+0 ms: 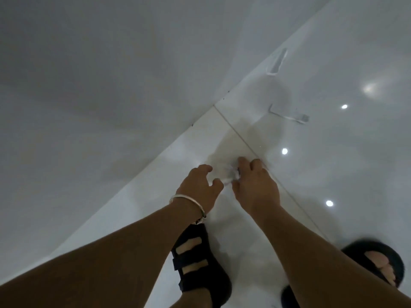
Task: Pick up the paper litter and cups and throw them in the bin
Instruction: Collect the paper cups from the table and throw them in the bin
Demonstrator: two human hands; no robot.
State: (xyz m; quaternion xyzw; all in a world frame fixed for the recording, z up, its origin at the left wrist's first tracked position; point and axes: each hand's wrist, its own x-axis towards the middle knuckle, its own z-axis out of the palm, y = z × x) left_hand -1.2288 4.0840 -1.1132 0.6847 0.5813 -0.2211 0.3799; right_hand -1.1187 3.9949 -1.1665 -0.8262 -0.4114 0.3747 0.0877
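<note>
A small crumpled piece of white paper (231,175) lies on the glossy white floor, close to the wall. My right hand (255,185) is down on it, fingers and thumb curled round it, and it hides most of the paper. My left hand (198,187), with a silver bangle on the wrist, hovers just left of the paper with loosely curved fingers and holds nothing. Two more white paper strips lie farther along the floor, a near strip (289,116) and a far strip (277,62). No bin or cup is in view.
A plain white wall (100,96) fills the left side and meets the floor tiles (333,152) along a diagonal edge. My feet in black sandals (200,270) stand just behind the hands. Ceiling lights reflect in the tiles on the right.
</note>
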